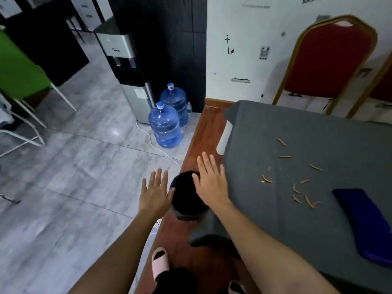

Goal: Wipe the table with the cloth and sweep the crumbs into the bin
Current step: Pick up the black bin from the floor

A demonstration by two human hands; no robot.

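A black round bin (186,198) stands on the wooden floor strip beside the table's left edge. My left hand (156,192) is spread open at the bin's left side, and my right hand (211,181) is spread open over its right rim; neither holds anything. The table (339,145) wears a grey cover. Several orange crumbs (297,181) lie scattered on it. A dark blue cloth (364,221) lies folded on the table at the right, away from both hands.
Two blue water jugs (167,126) and a water dispenser (127,66) stand behind the bin, with a white cable (157,147) on the tiled floor. A red chair (326,60) stands behind the table. Green chair (19,71) at far left. My slippered foot (160,262) is below.
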